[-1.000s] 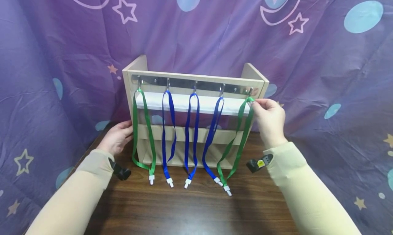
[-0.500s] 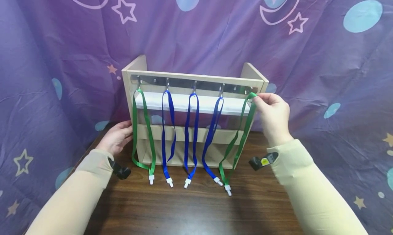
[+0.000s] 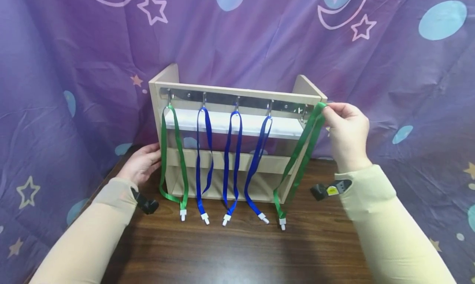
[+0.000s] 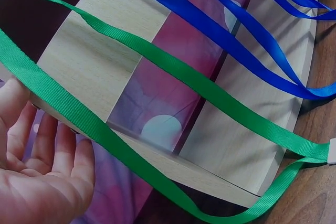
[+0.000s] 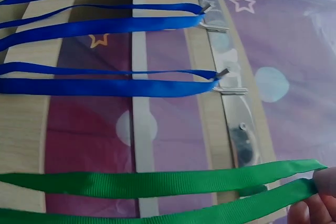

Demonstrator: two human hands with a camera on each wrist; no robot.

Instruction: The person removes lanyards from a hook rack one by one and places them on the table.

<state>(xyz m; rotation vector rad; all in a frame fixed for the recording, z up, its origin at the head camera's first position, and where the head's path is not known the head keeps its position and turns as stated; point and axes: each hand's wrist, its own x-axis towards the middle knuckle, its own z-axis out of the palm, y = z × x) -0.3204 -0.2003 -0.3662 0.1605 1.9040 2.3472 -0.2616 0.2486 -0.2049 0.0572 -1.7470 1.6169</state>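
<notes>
Up beside the right end of a small wooden rack (image 3: 229, 158), my right hand (image 3: 349, 131) pinches the top of a green lanyard (image 3: 314, 129) between thumb and fingers. The lanyard's loop is off the rightmost hook (image 3: 303, 116), and its white clip (image 3: 283, 222) dangles low in front. My left hand (image 3: 141, 165) rests its fingers against the rack's left side panel; the left wrist view shows these fingers (image 4: 47, 145) loosely bent. Near it, another green lanyard (image 3: 162, 152) hangs on the leftmost hook. Several blue lanyards, one of them central (image 3: 238, 152), hang between.
A metal hook strip (image 3: 222, 97) runs along the rack's upper front, with a white shelf (image 3: 282, 128) behind. Beneath stands a brown wooden table (image 3: 222, 255). A purple curtain (image 3: 237, 41) with stars and moons surrounds it at the back and sides.
My right hand has lifted the right green lanyard off its hook and carried it up and to the right, its clip swinging along. My left hand stays at the rack's side.
</notes>
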